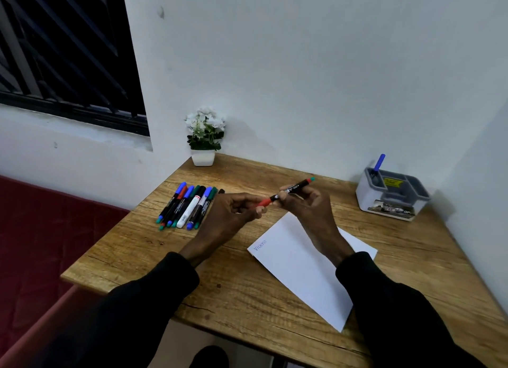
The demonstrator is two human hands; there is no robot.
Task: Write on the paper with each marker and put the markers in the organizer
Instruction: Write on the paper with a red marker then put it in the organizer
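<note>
Above the middle of the wooden desk I hold a red marker (291,190) with both hands. My left hand (236,211) pinches its red cap end, and my right hand (305,205) grips the black barrel. A white sheet of paper (299,268) lies under my right wrist, with one blue word written near its left corner. Several markers (187,207) with blue, red, green and black caps lie side by side at the left of the desk. The grey and white organizer (393,194) stands at the back right, with one blue marker (378,165) upright in it.
A small white pot of white flowers (204,137) stands at the desk's back left corner against the wall. The wooden desk (137,257) is bounded by walls behind and to the right. A dark red couch lies to the left, below a barred window.
</note>
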